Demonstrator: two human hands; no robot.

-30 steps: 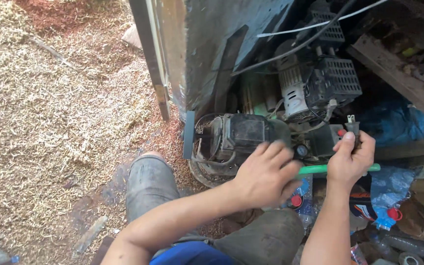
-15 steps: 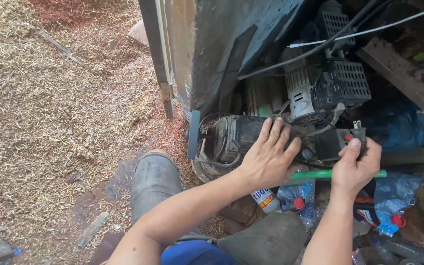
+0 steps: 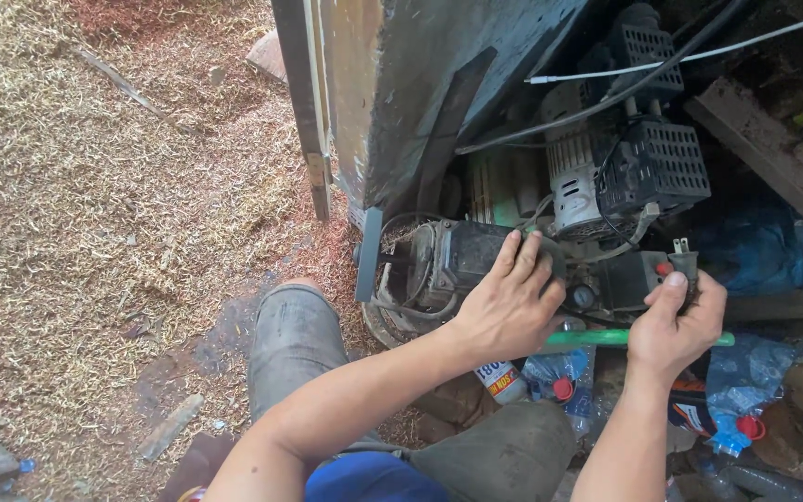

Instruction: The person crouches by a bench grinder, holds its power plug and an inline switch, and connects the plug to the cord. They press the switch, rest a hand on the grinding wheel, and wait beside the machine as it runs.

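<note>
My left hand [image 3: 511, 302] lies palm down with spread fingers on top of a dark, dirty electric motor [image 3: 448, 265] that sits on the ground. My right hand [image 3: 676, 325] is closed around a black electrical plug [image 3: 683, 264] whose two metal prongs stick up above my thumb. A green rod-like tool [image 3: 597, 338] runs across beneath both hands; whether my right hand also holds it is unclear. A small black switch box with a red button [image 3: 638, 276] sits between my hands.
A small engine with black perforated covers [image 3: 638, 172] stands behind the motor, under cables. A dark metal panel [image 3: 420, 84] leans at the left. Plastic bottles [image 3: 550, 381] and blue plastic bags [image 3: 755, 246] lie around. Sawdust covers the ground [image 3: 95, 204]. My knee [image 3: 295, 330] is bent below.
My left hand slid up from the motor's near side onto its top. My right hand with the plug dropped slightly. The view shifted right.
</note>
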